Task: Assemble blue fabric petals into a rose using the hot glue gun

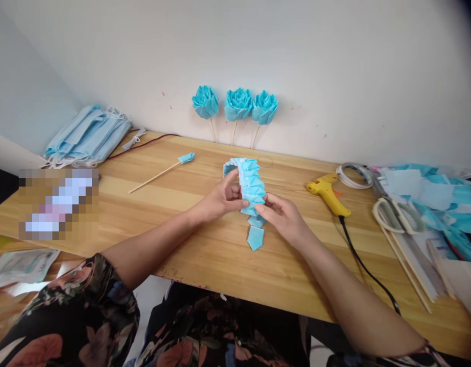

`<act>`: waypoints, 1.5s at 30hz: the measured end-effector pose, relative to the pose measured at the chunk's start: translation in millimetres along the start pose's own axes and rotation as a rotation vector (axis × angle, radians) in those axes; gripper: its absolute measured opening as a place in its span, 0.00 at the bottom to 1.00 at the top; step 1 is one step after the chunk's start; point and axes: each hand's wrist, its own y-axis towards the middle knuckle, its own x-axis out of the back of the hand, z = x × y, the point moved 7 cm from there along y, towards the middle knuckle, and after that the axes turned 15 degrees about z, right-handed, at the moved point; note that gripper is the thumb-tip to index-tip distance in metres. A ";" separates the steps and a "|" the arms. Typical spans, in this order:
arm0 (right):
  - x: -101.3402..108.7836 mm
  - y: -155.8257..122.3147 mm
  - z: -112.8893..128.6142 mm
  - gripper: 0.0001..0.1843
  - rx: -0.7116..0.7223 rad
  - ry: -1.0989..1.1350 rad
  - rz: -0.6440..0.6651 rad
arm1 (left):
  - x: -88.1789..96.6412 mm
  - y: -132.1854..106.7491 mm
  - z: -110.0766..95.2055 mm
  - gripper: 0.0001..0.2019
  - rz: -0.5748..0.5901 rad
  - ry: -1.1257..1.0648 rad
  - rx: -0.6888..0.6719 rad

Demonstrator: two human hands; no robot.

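Note:
Between my two hands is a curved strip of overlapping folded blue petals (253,176), pale on its inner side. My left hand (227,196) is closed on it, fingers inside the curl and thumb at the lower edge. My right hand (279,211) pinches the strip's lower right side between thumb and fingers. Below them a single pointed blue petal (255,238) hangs at the strip's lower end or lies just under it; which one I cannot tell. To the left a thin wooden stick (153,177) with a small folded blue bud (187,158) lies on the wooden table (205,250).
Several finished blue flowers on sticks (238,104) lean against the wall. At right are a yellow glue gun (329,193) with a black cord, a tape roll (354,176), scissors (398,216), sticks and blue scraps (442,188). A pile of face masks (88,135) lies back left.

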 end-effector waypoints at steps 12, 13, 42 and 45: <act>1.8 -1.9 0.8 0.11 -0.005 0.029 -0.006 | -4.8 0.0 -1.8 0.42 0.068 -0.024 0.001; 1.8 -1.6 -0.2 0.11 -0.011 0.043 0.001 | -4.3 0.3 -1.7 0.42 0.067 -0.016 -0.001; 24.1 6.9 7.5 0.14 0.090 0.006 -0.180 | 60.3 43.5 -50.2 0.11 -0.250 -0.281 -0.108; 31.4 15.8 -1.4 0.16 0.028 -0.069 -0.218 | 81.4 37.3 -27.6 0.13 -0.509 -0.208 0.067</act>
